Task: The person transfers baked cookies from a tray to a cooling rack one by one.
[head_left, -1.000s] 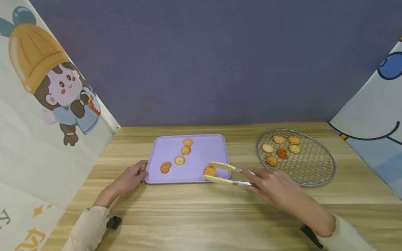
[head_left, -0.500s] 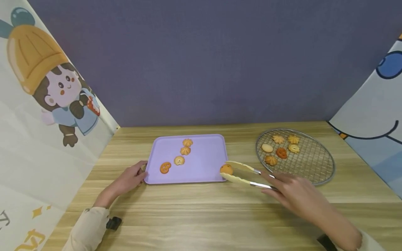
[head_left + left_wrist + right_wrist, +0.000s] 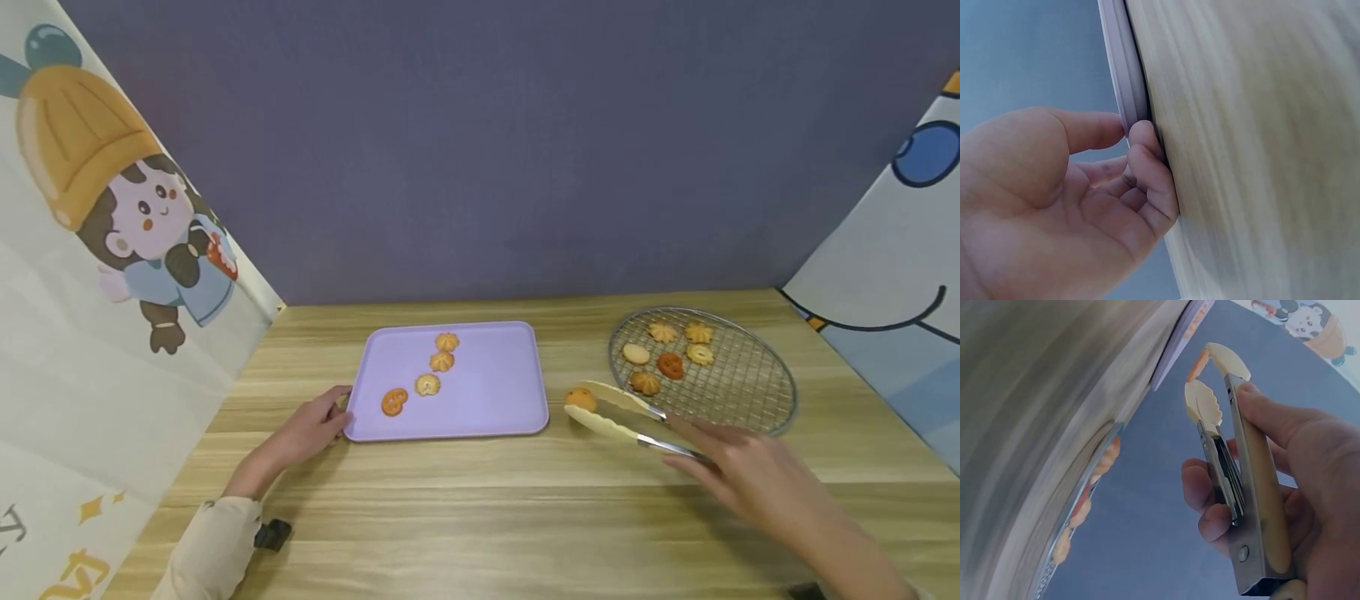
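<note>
My right hand [image 3: 757, 475] grips metal tongs [image 3: 1254, 494] with pale yellow scalloped tips. Between those tips a round orange-brown cookie [image 3: 581, 401] with dark specks is held above the table, in the gap between tray and rack. My left hand [image 3: 311, 423] pinches the lower left corner of a lilac tray [image 3: 487, 383]; in the left wrist view its thumb is on top of the rim and curled fingers are under it. On the tray lie a pretzel-shaped cookie [image 3: 394, 402], a pale ring-like cookie [image 3: 427, 384] and two swirled cookies [image 3: 442, 361].
A round wire rack [image 3: 742, 383] stands on the right of the wooden table [image 3: 450, 517], bearing several cookies on its left half, among them a reddish one [image 3: 671, 365] and a pale oval one [image 3: 636, 354]. A dark panel [image 3: 480, 150] rises behind the table.
My right hand has moved right with the tongs, carrying the speckled cookie from over the tray's lower right corner to beyond its right edge. The left hand and tray have stayed put.
</note>
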The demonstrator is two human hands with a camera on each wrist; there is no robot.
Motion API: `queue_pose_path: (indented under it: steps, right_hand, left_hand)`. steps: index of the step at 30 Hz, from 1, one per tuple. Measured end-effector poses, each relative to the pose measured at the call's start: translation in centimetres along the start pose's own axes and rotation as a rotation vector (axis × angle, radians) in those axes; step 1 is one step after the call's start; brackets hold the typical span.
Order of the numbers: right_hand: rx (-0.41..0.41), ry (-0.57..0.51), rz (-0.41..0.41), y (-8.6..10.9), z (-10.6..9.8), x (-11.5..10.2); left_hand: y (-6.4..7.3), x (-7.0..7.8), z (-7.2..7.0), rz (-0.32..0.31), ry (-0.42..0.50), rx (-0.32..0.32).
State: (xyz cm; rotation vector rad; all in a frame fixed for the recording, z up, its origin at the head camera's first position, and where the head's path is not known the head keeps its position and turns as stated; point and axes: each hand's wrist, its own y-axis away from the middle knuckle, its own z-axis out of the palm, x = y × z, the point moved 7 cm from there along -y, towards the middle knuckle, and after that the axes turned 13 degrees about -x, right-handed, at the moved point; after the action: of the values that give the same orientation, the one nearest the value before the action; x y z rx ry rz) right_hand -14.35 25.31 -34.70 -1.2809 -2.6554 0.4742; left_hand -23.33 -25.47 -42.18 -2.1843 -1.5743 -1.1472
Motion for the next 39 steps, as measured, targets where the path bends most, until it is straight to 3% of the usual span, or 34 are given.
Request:
queue_pose_path:
  steps: [10,30,39]
  right_hand:
    - [-0.005,-0.005,0.151,2.2,-0.8,2.7]
    - [-0.180,-0.044,0.414,7.0,0.6,6.7]
    - [-0.252,-0.060,0.490,7.8,0.9,7.7]
  left_hand:
    - [-0.1,-0.4,0.0,-0.013,-0.005,-0.001]
    - [-0.1,-0.1,-0.1,-0.004,-0.023,-0.011]
    - [0.0,0.0,-0.1,-0.010,-0.013,-0.010]
